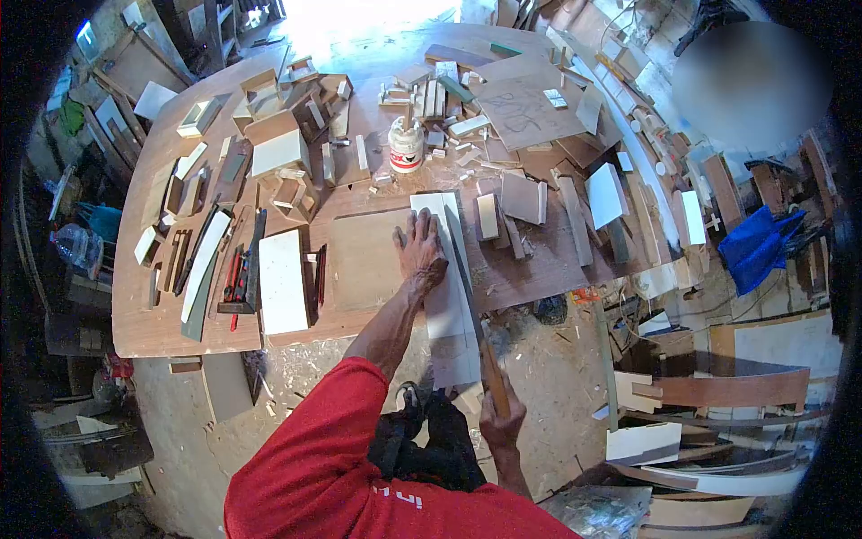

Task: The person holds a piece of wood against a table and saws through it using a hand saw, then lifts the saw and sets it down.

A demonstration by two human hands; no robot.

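My left hand (420,250) lies flat with its fingers spread on a long white board (449,314), which reaches past the table's front edge. Below and to the right, my right hand (503,418) is wrapped round the wooden handle of a saw (491,368). The saw's narrow dark blade runs up along the right edge of the board. Under the board's left side a flat brown panel (364,260) rests on the table.
A glue jar (406,148) stands behind the board among wood offcuts. To the left are a hammer (242,287), red-handled tools and a white block (284,283). Small wooden boxes (280,153) stand further back. Stacked boards (718,388) lie at the lower right.
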